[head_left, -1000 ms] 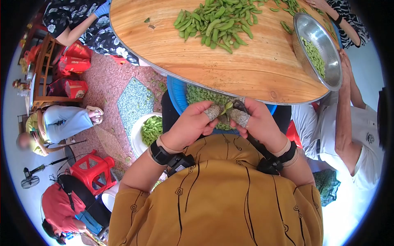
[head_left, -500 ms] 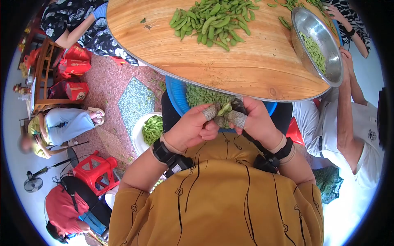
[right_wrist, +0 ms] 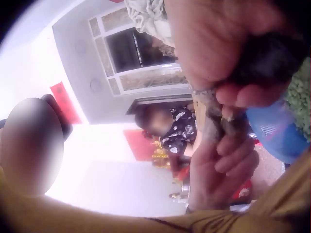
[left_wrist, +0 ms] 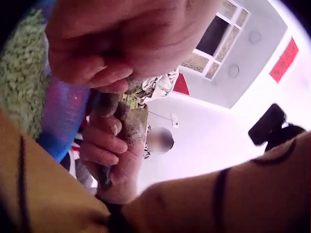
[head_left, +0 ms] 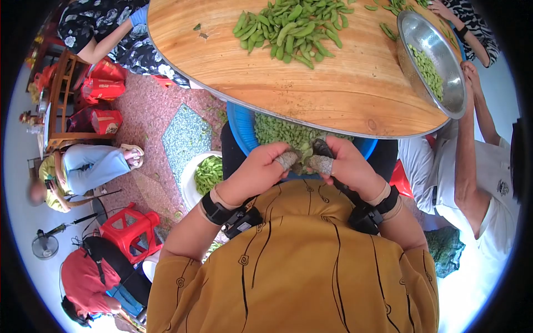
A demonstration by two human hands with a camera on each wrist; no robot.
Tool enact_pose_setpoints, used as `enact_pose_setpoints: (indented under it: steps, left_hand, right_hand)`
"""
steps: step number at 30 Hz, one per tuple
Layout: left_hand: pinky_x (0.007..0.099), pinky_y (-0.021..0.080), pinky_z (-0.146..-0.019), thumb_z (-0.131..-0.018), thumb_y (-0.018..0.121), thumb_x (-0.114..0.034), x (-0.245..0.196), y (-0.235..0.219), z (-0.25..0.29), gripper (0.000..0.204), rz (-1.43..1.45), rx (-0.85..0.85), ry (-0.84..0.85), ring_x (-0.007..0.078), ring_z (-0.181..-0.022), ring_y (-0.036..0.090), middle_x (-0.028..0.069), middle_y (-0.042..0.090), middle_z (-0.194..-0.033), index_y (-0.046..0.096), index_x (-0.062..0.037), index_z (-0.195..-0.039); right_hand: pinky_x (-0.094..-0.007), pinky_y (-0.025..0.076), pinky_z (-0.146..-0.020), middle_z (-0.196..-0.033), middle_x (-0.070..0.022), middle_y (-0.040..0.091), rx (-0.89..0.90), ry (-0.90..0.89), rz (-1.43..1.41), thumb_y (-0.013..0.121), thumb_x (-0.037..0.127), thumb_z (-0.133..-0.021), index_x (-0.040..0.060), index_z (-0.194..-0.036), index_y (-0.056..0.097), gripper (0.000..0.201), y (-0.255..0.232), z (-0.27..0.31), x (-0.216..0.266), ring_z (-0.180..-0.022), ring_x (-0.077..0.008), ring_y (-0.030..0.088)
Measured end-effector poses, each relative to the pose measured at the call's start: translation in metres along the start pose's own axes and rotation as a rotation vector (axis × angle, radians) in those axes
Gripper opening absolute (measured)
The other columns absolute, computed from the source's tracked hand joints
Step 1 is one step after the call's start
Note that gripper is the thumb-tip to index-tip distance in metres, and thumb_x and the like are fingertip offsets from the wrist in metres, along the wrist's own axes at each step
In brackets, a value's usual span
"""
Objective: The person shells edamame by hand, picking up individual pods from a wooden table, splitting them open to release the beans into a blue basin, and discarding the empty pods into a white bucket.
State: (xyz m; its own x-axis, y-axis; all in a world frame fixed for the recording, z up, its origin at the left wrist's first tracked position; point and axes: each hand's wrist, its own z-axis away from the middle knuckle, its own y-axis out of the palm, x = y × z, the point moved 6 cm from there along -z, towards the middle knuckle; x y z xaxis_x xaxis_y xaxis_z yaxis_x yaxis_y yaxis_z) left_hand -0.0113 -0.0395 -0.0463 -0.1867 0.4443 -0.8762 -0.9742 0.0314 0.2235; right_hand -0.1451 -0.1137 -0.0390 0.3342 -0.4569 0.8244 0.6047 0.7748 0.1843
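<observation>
In the head view, my left hand [head_left: 254, 172] and right hand [head_left: 353, 165] meet over a blue basin [head_left: 239, 129] of shelled green beans [head_left: 280, 132]. Between the thumbs and fingertips they pinch a green bean pod [head_left: 305, 150], partly hidden by the fingers. Both thumbs wear grey, rough-looking wraps. Something dark [right_wrist: 267, 63] lies in the right palm in the right wrist view; I cannot tell what it is. The left wrist view shows the left hand [left_wrist: 131, 39] close up, its fingers curled, facing the right hand's wrapped fingertips.
The wooden tabletop [head_left: 239, 89] overhangs the basin's far side, with a pile of pods [head_left: 291, 33] on it. A metal colander [head_left: 452, 83] of shelled beans tilts at its right edge. A white bucket [head_left: 186, 172] of pods stands left; people sit around.
The pod first stood up green between the thumbs; now less of it shows. My left hand has turned, so its curled fingers are hidden beneath. The hands stay over the basin.
</observation>
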Motion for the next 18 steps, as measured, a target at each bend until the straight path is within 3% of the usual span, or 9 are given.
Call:
enact_pose_setpoints:
  steps: [1, 4, 7, 9, 10, 12, 15, 16, 18]
  left_hand:
    - [0.0220, 0.037, -0.051, -0.093, 0.050, -0.011, -0.008, -0.001, 0.001, 0.012, -0.285, -0.061, 0.118, 0.0069, -0.057, 0.046, -0.0002, 0.051, -0.067, 0.058, -0.0017, -0.091]
    - [0.0233, 0.039, -0.053, -0.091, 0.050, -0.008, -0.004, 0.002, 0.001, 0.011, -0.469, -0.005, 0.322, 0.0084, -0.058, 0.047, 0.0016, 0.052, -0.067, 0.059, -0.0019, -0.089]
    - [0.0264, 0.041, -0.053, -0.088, 0.050, -0.006, 0.000, 0.002, -0.001, 0.010, -0.450, 0.012, 0.302, 0.0118, -0.057, 0.049, 0.0029, 0.053, -0.067, 0.058, -0.0009, -0.089]
    - [0.0283, 0.042, -0.053, -0.087, 0.050, -0.005, -0.005, -0.001, 0.003, 0.009, -0.425, -0.042, 0.202, 0.0135, -0.057, 0.050, 0.0042, 0.053, -0.066, 0.058, -0.0003, -0.089]
    - [0.0302, 0.043, -0.053, -0.086, 0.050, -0.004, -0.004, -0.005, 0.004, 0.009, -0.402, -0.092, 0.099, 0.0152, -0.057, 0.052, 0.0054, 0.054, -0.065, 0.058, 0.0003, -0.088]
    - [0.0314, 0.043, -0.053, -0.084, 0.051, -0.003, 0.000, -0.010, 0.003, 0.009, -0.499, -0.149, 0.165, 0.0179, -0.057, 0.054, 0.0085, 0.055, -0.065, 0.058, 0.0003, -0.088]
    - [0.0329, 0.044, -0.054, -0.080, 0.052, -0.002, -0.012, -0.007, 0.007, 0.010, -0.678, -0.208, 0.320, 0.0238, -0.058, 0.057, 0.0143, 0.056, -0.067, 0.059, 0.0000, -0.087]
    - [0.0333, 0.045, -0.054, -0.078, 0.053, -0.002, -0.021, -0.002, 0.009, 0.011, -0.757, -0.205, 0.406, 0.0269, -0.059, 0.058, 0.0170, 0.056, -0.068, 0.059, -0.0002, -0.087]
    - [0.0359, 0.045, -0.055, -0.078, 0.056, -0.005, -0.031, 0.008, 0.010, 0.008, -0.734, -0.141, 0.457, 0.0329, -0.062, 0.057, 0.0188, 0.056, -0.070, 0.057, 0.0002, -0.085]
  right_hand:
    - [-0.0203, 0.040, -0.044, -0.068, -0.0007, 0.057, 0.002, -0.001, 0.004, 0.061, 0.008, -0.083, 0.0025, -0.092, 0.058, 0.012, -0.001, 0.000, 0.000, -0.049, -0.0054, 0.048]
    - [-0.0210, 0.040, -0.043, -0.067, 0.0000, 0.056, -0.065, -0.058, 0.063, 0.063, 0.007, -0.081, 0.0020, -0.095, 0.058, 0.015, -0.005, -0.001, 0.003, -0.049, -0.0047, 0.048]
    - [-0.0297, 0.045, -0.047, -0.069, -0.0057, 0.058, -0.101, -0.092, 0.384, 0.062, 0.003, -0.076, 0.0003, -0.091, 0.057, 0.017, -0.010, -0.005, -0.002, -0.051, -0.0158, 0.055]
    - [-0.0392, 0.047, -0.055, -0.069, -0.0144, 0.058, -0.313, -0.610, 1.031, 0.061, 0.002, -0.070, -0.0005, -0.086, 0.056, 0.017, -0.006, -0.002, 0.017, -0.058, -0.0327, 0.058]
    - [-0.0392, 0.047, -0.055, -0.069, -0.0144, 0.058, -0.313, -0.609, 1.032, 0.061, 0.002, -0.070, -0.0005, -0.086, 0.056, 0.017, -0.004, 0.000, 0.017, -0.058, -0.0327, 0.058]
    - [-0.0443, 0.047, -0.061, -0.068, -0.0188, 0.057, -0.347, -0.666, 1.041, 0.059, 0.003, -0.069, -0.0006, -0.081, 0.055, 0.014, 0.004, 0.009, 0.027, -0.066, -0.0430, 0.055]
    - [-0.0414, 0.047, -0.058, -0.064, -0.0170, 0.056, -0.354, -0.772, 1.059, 0.062, 0.007, -0.074, -0.0009, -0.082, 0.055, 0.013, 0.013, 0.019, 0.043, -0.061, -0.0385, 0.055]
    - [-0.0414, 0.047, -0.058, -0.064, -0.0170, 0.056, -0.360, -0.779, 1.067, 0.062, 0.007, -0.074, -0.0009, -0.082, 0.055, 0.013, 0.014, 0.021, 0.045, -0.061, -0.0385, 0.055]
    - [-0.0376, 0.046, -0.054, -0.066, -0.0153, 0.056, -0.134, -0.387, 0.664, 0.064, 0.012, -0.078, -0.0013, -0.084, 0.055, 0.017, 0.008, 0.009, 0.028, -0.056, -0.0343, 0.054]
